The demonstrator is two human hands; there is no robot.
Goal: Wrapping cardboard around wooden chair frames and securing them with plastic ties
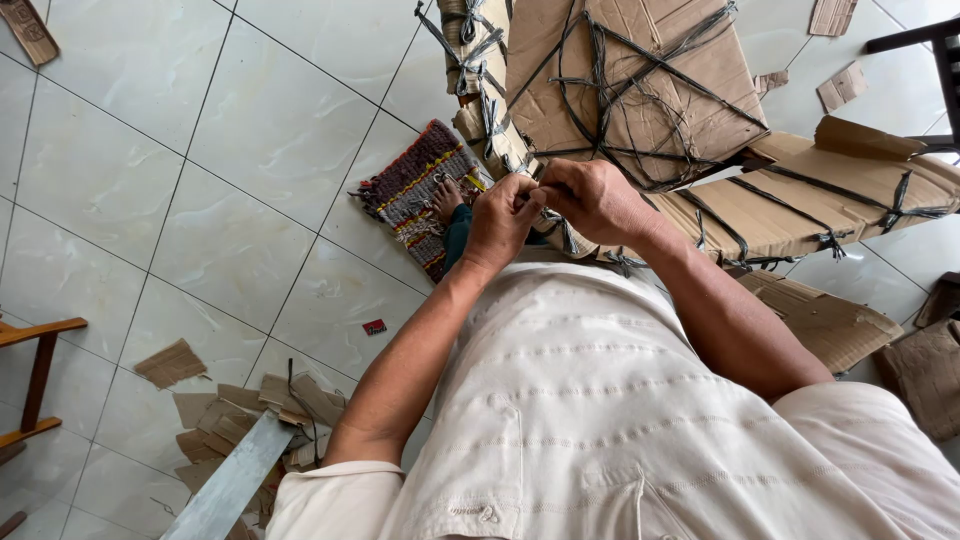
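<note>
**Both hands pinched on the strapping of a cardboard-wrapped bundle**

The left hand and the right hand meet in front of the person's chest, fingertips pressed together at one spot. Between them they pinch a strand of the dark strapping that binds the cardboard-wrapped bundle. Both hands are closed on that strand; the exact point of the pinch is hidden behind the knuckles, so the grip itself cannot be seen in detail.

The bundle lies just beyond the hands, touching them at its near edge and spreading away toward the top and right of the view. Its main flat face is crossed by many strands that run into a knot near its middle. Its long axis runs roughly from the upper left, near the hands, down toward the right edge, where a second cardboard-covered section stretches out, tied by further dark bands. That section tilts slightly downward to the right.

Below the left hand, a bare foot rests on a small woven mat with red, yellow and dark stripes, laid on the pale tiled floor. Torn cardboard scraps lie heaped at the lower left, with a flat grey metal strip across them. Part of a wooden stool shows at the left edge. A small red object lies on a tile near the person's left forearm.
</note>
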